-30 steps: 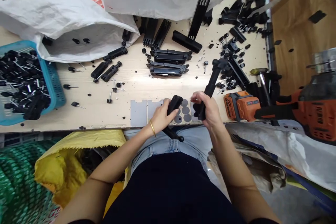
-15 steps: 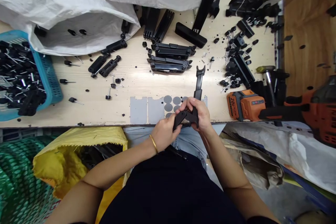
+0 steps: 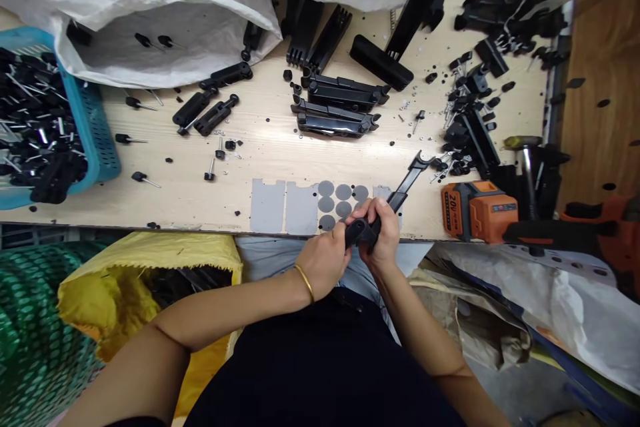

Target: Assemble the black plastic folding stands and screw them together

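Note:
A black jointed plastic arm with a forked end [image 3: 407,181] is held by both hands just above the table's front edge. My left hand [image 3: 325,259], with a gold bangle at the wrist, is closed around its short lower piece. My right hand [image 3: 384,235] wraps the joint, and the forked end sticks out up and to the right. Fingers hide much of the joint. Behind the hands, grey round stickers [image 3: 343,193] and grey rectangular sheets [image 3: 301,208] lie flat. Folded black arms [image 3: 340,123] rest farther back on the table.
To the left stands a blue basket [image 3: 103,137] of black-headed screws, beside an open white sack [image 3: 175,70]. An orange battery [image 3: 477,210], a hammer [image 3: 527,170] and an orange power tool [image 3: 607,227] lie right. A yellow sack [image 3: 115,307] hangs below the front edge.
The forked end has swung right and down, from nearly upright to slanting. Both hands have shifted slightly right, bringing the arm's two pieces closer to one line. The camera view has shifted a little.

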A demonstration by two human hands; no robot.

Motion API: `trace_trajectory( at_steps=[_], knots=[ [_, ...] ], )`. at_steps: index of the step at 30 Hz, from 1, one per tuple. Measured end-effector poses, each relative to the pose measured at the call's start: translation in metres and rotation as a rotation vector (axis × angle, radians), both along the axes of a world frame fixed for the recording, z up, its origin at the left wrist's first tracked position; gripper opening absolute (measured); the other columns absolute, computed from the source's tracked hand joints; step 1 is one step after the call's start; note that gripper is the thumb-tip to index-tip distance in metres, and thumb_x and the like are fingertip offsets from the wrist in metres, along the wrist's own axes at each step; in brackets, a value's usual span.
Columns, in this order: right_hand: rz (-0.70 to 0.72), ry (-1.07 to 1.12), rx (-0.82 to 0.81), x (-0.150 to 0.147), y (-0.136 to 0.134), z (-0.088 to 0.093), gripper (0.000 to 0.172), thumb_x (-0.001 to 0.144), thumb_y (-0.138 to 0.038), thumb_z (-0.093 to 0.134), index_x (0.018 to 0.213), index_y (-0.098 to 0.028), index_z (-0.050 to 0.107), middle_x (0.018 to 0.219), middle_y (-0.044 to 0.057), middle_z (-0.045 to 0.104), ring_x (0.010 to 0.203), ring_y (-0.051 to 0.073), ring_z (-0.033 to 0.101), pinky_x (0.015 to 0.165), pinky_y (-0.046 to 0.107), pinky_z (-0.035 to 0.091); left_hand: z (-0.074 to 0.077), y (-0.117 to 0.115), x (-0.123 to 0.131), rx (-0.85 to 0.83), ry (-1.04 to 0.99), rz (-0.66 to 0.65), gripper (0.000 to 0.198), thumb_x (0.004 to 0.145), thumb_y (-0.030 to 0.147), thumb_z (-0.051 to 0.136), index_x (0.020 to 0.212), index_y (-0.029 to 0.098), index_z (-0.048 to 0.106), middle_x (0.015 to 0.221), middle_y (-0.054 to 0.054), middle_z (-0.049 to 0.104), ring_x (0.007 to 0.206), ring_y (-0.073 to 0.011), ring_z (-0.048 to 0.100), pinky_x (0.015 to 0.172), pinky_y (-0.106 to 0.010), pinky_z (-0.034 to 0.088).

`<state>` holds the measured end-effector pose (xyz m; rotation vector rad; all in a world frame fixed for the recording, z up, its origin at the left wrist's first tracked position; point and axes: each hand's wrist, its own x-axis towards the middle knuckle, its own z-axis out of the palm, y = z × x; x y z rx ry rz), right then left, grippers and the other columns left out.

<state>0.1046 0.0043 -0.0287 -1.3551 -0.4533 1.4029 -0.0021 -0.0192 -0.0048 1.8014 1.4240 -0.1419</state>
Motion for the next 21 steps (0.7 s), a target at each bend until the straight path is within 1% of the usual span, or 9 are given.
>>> trace_trajectory(
  at_steps=[3, 7, 12, 16, 19, 21],
  knots=[
    [-0.050, 0.031, 0.046, -0.003, -0.004, -0.002, 0.040, 0.083, -0.042, 0.053, 0.053, -0.019, 0.042, 0.057, -0.002, 0.054, 0.052, 0.012, 0.056, 0.051, 0.025, 0.047, 0.000, -0.002, 0.003, -0.035, 0.010, -0.001, 0.020, 0.086, 0.019, 0.052, 0.103, 0.014, 0.044, 0.089, -0.012, 0.069, 0.079, -0.0257, 0.070, 0.067, -0.033, 0.053],
    [0.051, 0.061, 0.029, -0.001, -0.002, -0.002, 0.041, 0.083, -0.042, 0.053, 0.051, -0.019, 0.041, 0.056, -0.002, 0.052, 0.052, 0.012, 0.055, 0.054, 0.027, 0.048, 0.003, -0.001, 0.005, -0.039, 0.004, -0.021, 0.017, 0.086, 0.019, 0.051, 0.101, 0.014, 0.044, 0.087, -0.011, 0.069, 0.076, -0.0248, 0.070, 0.065, -0.032, 0.053],
    [-0.025, 0.024, 0.116, -0.001, 0.000, 0.000, 0.041, 0.084, -0.044, 0.049, 0.054, -0.019, 0.038, 0.057, -0.003, 0.050, 0.053, 0.011, 0.053, 0.056, 0.027, 0.047, 0.010, 0.005, 0.007, 0.008, 0.054, -0.011, 0.015, 0.086, 0.016, 0.051, 0.100, 0.015, 0.046, 0.084, -0.011, 0.069, 0.076, -0.0240, 0.070, 0.062, -0.029, 0.053],
    [-0.030, 0.020, 0.130, -0.008, 0.000, -0.004, 0.042, 0.086, -0.045, 0.047, 0.054, -0.019, 0.038, 0.058, -0.002, 0.049, 0.053, 0.010, 0.053, 0.055, 0.026, 0.046, 0.010, 0.008, 0.004, -0.015, 0.045, -0.050, 0.015, 0.087, 0.016, 0.051, 0.101, 0.014, 0.047, 0.084, -0.011, 0.069, 0.076, -0.0250, 0.070, 0.062, -0.031, 0.053],
    [-0.088, 0.001, 0.141, -0.007, 0.001, -0.010, 0.041, 0.085, -0.047, 0.048, 0.056, -0.020, 0.039, 0.062, -0.003, 0.052, 0.056, 0.011, 0.056, 0.058, 0.026, 0.048, 0.006, 0.018, -0.004, -0.010, 0.005, -0.118, 0.017, 0.089, 0.016, 0.049, 0.105, 0.014, 0.048, 0.088, -0.012, 0.068, 0.080, -0.0269, 0.070, 0.065, -0.034, 0.053],
    [-0.095, -0.059, 0.111, 0.001, 0.002, -0.013, 0.037, 0.084, -0.050, 0.051, 0.062, -0.021, 0.045, 0.068, -0.002, 0.056, 0.061, 0.012, 0.059, 0.061, 0.027, 0.050, 0.002, 0.034, -0.014, 0.017, -0.012, -0.177, 0.020, 0.089, 0.018, 0.051, 0.109, 0.014, 0.050, 0.090, -0.011, 0.068, 0.080, -0.0272, 0.069, 0.065, -0.034, 0.052]
  ],
)
